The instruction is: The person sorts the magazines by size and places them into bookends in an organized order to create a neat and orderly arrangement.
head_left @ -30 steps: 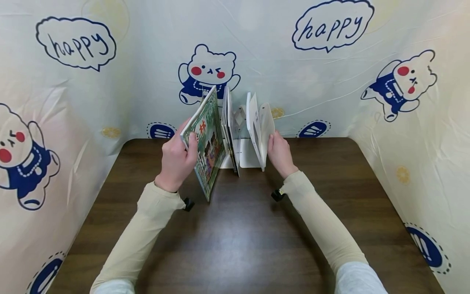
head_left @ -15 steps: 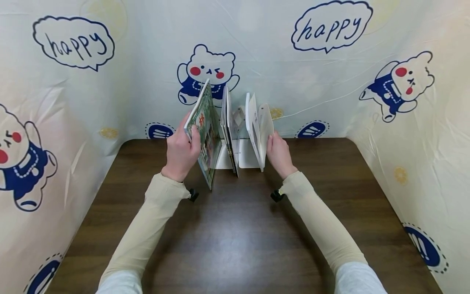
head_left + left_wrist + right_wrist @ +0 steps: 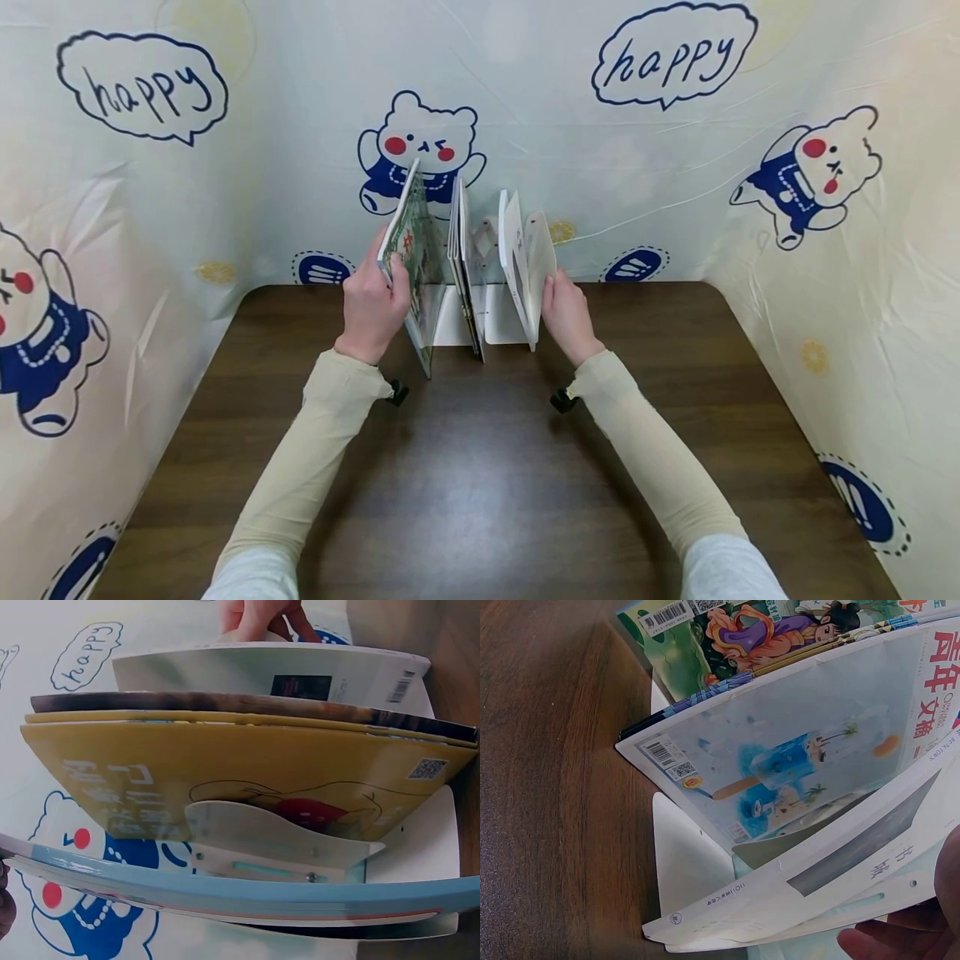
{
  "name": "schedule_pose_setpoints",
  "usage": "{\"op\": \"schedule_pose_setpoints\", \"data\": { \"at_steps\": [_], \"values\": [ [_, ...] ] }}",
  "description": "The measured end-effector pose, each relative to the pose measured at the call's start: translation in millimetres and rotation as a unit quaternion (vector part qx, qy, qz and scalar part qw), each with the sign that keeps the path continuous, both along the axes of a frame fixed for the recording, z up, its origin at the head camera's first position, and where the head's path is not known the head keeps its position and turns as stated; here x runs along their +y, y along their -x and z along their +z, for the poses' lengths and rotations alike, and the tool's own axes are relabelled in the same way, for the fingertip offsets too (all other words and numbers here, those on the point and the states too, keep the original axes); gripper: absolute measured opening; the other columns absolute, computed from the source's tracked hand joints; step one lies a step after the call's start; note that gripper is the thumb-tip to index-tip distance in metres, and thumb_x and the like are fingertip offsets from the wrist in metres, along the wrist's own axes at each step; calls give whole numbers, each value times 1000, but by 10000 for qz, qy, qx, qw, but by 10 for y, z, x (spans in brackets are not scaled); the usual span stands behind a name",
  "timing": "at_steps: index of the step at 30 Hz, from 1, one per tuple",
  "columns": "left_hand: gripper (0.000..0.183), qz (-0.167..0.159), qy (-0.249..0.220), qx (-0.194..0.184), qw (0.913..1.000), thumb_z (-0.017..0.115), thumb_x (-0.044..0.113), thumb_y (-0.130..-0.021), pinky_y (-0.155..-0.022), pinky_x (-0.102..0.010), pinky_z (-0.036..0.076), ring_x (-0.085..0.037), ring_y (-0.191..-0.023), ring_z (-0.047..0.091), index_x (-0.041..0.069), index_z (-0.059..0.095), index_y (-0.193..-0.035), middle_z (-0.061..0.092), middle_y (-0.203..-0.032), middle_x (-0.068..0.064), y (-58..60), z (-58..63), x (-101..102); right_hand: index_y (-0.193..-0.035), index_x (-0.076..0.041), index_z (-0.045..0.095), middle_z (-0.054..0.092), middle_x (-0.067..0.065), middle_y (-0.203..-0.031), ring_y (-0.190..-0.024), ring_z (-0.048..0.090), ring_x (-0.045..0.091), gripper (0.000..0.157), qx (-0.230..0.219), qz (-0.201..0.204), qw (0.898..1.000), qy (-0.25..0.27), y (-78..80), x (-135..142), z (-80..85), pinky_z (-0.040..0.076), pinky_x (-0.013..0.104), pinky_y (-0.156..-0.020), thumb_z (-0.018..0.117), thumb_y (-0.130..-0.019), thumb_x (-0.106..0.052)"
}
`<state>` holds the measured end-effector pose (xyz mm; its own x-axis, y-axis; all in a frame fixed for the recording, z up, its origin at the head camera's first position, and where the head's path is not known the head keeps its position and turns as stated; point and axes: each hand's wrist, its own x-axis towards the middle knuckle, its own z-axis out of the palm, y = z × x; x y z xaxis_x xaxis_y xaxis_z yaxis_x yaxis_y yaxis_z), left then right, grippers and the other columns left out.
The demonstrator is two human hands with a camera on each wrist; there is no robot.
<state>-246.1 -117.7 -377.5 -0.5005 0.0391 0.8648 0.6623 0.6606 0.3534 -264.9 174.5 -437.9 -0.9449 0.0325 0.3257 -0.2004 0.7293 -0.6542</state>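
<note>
My left hand [image 3: 372, 304] grips the near edge of an upright magazine [image 3: 411, 242] with a green illustrated cover, thumb on the cover side. That magazine stands at the left of a white bookstand [image 3: 452, 325]; its light blue edge [image 3: 225, 889] crosses the left wrist view. My right hand [image 3: 567, 317] pinches the stand's white right end panel [image 3: 542, 258]. Against that panel leans a white book [image 3: 513, 246]. Several thin books [image 3: 463, 267] stand in the middle, among them a yellow one [image 3: 300, 761] and a magazine with a popsicle cover [image 3: 795, 761].
A small white divider [image 3: 277, 836] rises from the stand beside the yellow book. The stand sits near the back edge of the brown wooden table [image 3: 480, 467]. Behind and at both sides hangs a pale cloth [image 3: 540, 108] printed with bears.
My left hand has moved the green magazine slightly away from me, and its cover now faces me more edge-on. The right hand has stayed at the white end panel.
</note>
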Motion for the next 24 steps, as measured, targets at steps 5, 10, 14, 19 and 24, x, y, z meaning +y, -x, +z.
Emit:
{"op": "schedule_pose_setpoints", "data": {
  "at_steps": [5, 10, 14, 19, 24],
  "values": [
    [42, 20, -125, -45, 9999, 50, 9, -103, -54, -52, 58, -45, -83, 74, -10, 53, -141, 69, -122, -31, 46, -55, -5, -135, 9, 54, 64, 31, -130, -115, 67, 45, 34, -7, 19, 10000, -4, 1, -9, -14, 56, 57, -93, 42, -112, -14],
    [42, 48, -120, -94, 9999, 50, 9, -104, -54, -51, 58, -45, -81, 74, -9, 53, -142, 69, -123, -31, 72, -88, -24, -135, 8, 54, 65, 30, -130, -115, 68, 45, 35, 35, 24, 10000, -44, 10, -20, -30, 57, 57, -92, 42, -112, -16],
    [43, 47, -129, -128, 9998, 50, 11, -104, -58, -52, 60, -45, -86, 74, -8, 53, -142, 68, -124, -30, 70, -93, -43, -136, 8, 54, 64, 30, -131, -116, 67, 45, 36, 52, 44, 10000, -56, 10, -22, -41, 57, 57, -93, 42, -112, -16],
    [43, -15, -328, -200, 9993, 52, 12, -103, -72, -55, 62, -42, -99, 74, -5, 55, -142, 69, -127, -26, 64, -93, -49, -136, 8, 54, 64, 31, -131, -116, 67, 45, 35, 85, 28, 9999, -53, 11, -18, -41, 57, 57, -92, 43, -112, -15],
    [44, -117, -636, -347, 9973, 56, 13, -102, -78, -55, 61, -40, -104, 73, -2, 57, -143, 69, -127, -24, 70, -107, -29, -136, 8, 54, 64, 31, -131, -115, 68, 45, 34, 111, 6, 9999, -56, 20, -8, -33, 57, 57, -91, 43, -112, -14]
  ]
}}
